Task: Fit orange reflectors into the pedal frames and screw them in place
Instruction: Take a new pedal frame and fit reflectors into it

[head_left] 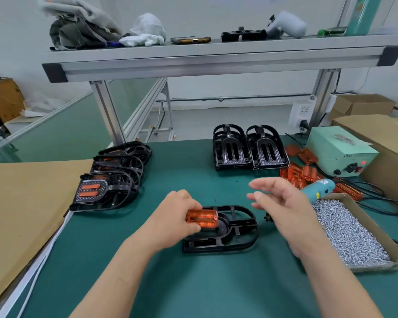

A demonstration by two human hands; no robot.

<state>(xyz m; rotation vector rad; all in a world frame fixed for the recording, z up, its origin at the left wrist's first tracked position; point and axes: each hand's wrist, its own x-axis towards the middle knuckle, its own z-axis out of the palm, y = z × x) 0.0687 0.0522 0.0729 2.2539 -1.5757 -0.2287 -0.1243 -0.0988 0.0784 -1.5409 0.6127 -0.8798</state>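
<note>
Your left hand grips one orange reflector, fingers and thumb curled round its near end, and holds it on the left end of a black pedal frame that lies flat on the green mat. Whether the reflector is fully seated cannot be told from this view. Your right hand hovers just right of the frame with its fingers spread and relaxed, holding nothing; it is blurred.

Work done: a row of pedals lies at the left of the mat, beside the cardboard sheet. The nearest shows orange in both slots, so I judge these fitted. Their screws cannot be seen.

Work left: the frame in hand shows no screw yet, as far as can be made out. The electric screwdriver lies on the mat behind your right hand, and the box of screws stands open just to the right. Two more black frames stand at the back with no orange showing in their slots, and loose reflectors are heaped near the control box. I judge the batch partway through, with this unit at the fitting step.
</note>
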